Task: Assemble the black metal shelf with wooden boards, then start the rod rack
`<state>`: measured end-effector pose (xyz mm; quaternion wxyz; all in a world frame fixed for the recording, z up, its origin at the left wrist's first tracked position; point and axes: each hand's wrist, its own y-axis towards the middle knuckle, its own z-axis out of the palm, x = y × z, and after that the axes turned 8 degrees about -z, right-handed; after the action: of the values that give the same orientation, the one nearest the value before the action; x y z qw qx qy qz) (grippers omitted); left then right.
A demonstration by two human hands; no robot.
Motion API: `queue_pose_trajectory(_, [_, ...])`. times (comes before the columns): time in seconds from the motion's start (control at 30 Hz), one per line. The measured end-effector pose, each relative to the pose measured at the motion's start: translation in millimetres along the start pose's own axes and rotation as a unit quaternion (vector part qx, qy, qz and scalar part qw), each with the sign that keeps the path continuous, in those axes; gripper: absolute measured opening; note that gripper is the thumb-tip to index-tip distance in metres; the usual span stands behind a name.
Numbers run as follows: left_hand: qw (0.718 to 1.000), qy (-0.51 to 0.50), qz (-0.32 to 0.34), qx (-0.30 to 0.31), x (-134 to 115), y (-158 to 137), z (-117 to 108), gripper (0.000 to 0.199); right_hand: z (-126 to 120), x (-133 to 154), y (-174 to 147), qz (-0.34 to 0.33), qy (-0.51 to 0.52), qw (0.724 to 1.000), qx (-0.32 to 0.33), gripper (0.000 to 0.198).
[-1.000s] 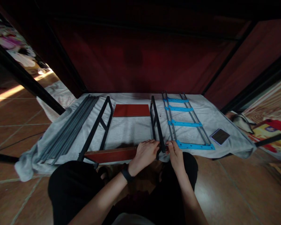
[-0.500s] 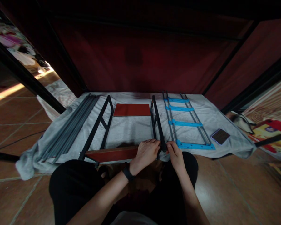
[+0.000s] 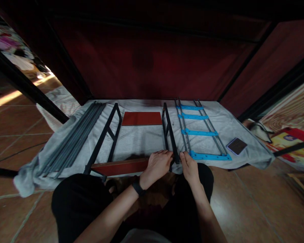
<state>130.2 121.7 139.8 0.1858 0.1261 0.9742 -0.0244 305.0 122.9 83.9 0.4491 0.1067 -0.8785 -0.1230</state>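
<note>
A narrow red-brown board [image 3: 121, 166] spans the near ends of two black metal side frames: the left frame [image 3: 99, 143] and the right frame [image 3: 171, 133]. Over the board's right end lies my left hand [image 3: 158, 165], its fingers curled round it and reaching to the right frame's near corner. My right hand [image 3: 190, 167] is at the outer side of that same corner, thumb and fingers pinched together. Whatever sits between those fingertips is too small or hidden to make out. Farther back, a second red-brown board [image 3: 142, 118] lies flat between the frames.
Grey metal tubes [image 3: 76, 138] lie in a bundle at the left on a grey cloth [image 3: 131, 143]. To the right are blue plastic brackets [image 3: 210, 156] joined by thin grey rods, and a phone [image 3: 237, 146]. A dark red panel [image 3: 152, 67] rises behind.
The view has shifted slightly. Both hands stay at the right frame's near corner, with only a slight movement of the right hand's fingers.
</note>
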Motion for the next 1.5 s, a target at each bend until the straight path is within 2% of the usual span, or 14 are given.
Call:
queue_pose_trajectory(0.17, [1.0,0.001,0.01,-0.009,0.8,-0.1,1.5,0.023,-1.8,-0.6,-2.4,0.012,0.065,0.998,0.002,0.036])
queue_pose_trajectory(0.27, [1.0,0.001,0.01,-0.013,1.2,-0.3,2.1,0.023,-1.5,-0.3,-2.1,-0.011,0.021,1.0,0.008,0.034])
queue_pose_trajectory(0.37, [1.0,0.003,0.01,-0.014,2.0,-0.1,2.4,0.022,-0.5,0.4,-1.1,0.011,-0.039,0.999,0.006,0.037])
queue_pose_trajectory(0.43, [1.0,0.004,0.014,-0.017,2.7,0.0,2.7,0.022,0.0,-0.2,-1.5,0.027,-0.007,1.0,0.002,0.036])
queue_pose_trajectory(0.53, [1.0,0.007,0.019,-0.018,3.5,0.1,3.5,0.022,0.5,-2.3,-3.0,0.002,0.071,0.997,-0.004,0.032])
queue_pose_trajectory(0.63, [1.0,0.008,0.016,-0.02,3.7,0.3,4.7,0.022,1.0,-3.3,-3.4,-0.016,0.047,0.999,0.006,0.029])
queue_pose_trajectory(0.73, [1.0,0.01,0.015,-0.022,3.7,0.7,6.1,0.021,2.0,-3.5,-3.8,0.005,-0.001,1.0,0.008,0.034])
queue_pose_trajectory(0.8, [1.0,0.012,0.017,-0.021,3.8,0.9,6.5,0.02,2.6,-5.0,-5.0,0.014,0.028,1.0,0.004,0.032])
queue_pose_trajectory(0.9, [1.0,0.011,0.017,-0.023,3.9,1.0,6.5,0.022,3.0,-8.8,-6.8,-0.011,0.08,0.997,-0.007,0.029])
queue_pose_trajectory(1.0, [0.999,0.015,0.016,-0.027,4.0,1.3,6.1,0.021,2.6,-11.4,-6.5,-0.049,0.035,0.998,-0.004,0.027])
queue_pose_trajectory(1.07, [0.999,0.016,0.018,-0.03,4.0,1.6,6.0,0.02,2.7,-12.0,-6.4,-0.048,0.006,0.999,0.007,0.028])
queue_pose_trajectory(1.23, [0.999,0.016,0.024,-0.032,3.8,1.5,5.8,0.021,5.0,-14.5,-9.6,-0.034,0.03,0.999,-0.01,0.028])
queue_pose_trajectory(1.5, [0.999,0.013,0.021,-0.024,3.9,1.3,5.7,0.022,5.1,-12.8,-2.9,-0.107,-0.014,0.994,0.009,0.026])
